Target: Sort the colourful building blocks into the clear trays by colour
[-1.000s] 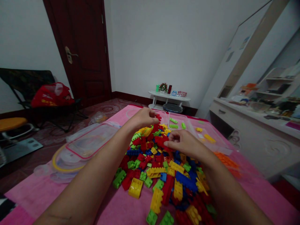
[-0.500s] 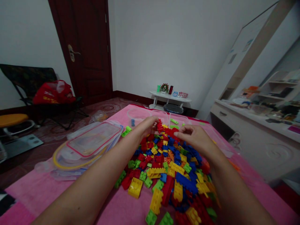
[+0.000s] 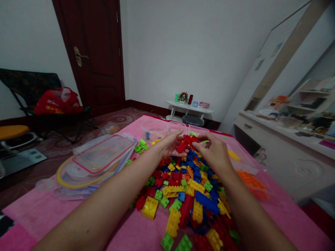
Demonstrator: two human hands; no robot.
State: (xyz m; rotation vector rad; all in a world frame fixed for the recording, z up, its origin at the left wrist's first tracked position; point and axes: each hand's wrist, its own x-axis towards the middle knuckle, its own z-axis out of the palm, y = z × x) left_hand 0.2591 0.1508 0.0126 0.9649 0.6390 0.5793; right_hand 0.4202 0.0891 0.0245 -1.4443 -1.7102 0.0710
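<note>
A heap of red, yellow, blue and green toy bricks (image 3: 188,195) lies on a pink cloth (image 3: 52,209). Over its far end, my left hand (image 3: 170,144) and my right hand (image 3: 213,151) meet. Both are closed on a bunch of red bricks (image 3: 186,143) held between them. My forearms stretch out over the heap from the near edge.
Clear plastic lids (image 3: 99,160) are stacked at the left. Clear tubs (image 3: 154,129) stand behind the heap, with some green bricks (image 3: 141,144) beside them. Orange bricks (image 3: 251,179) lie at the right. A white dresser (image 3: 288,153) stands beyond, a dark door (image 3: 96,55) and folding chair (image 3: 39,94) at the left.
My right hand has lifted from the heap with red bricks and moved up and away to meet my left hand; both now hold the red bricks together.
</note>
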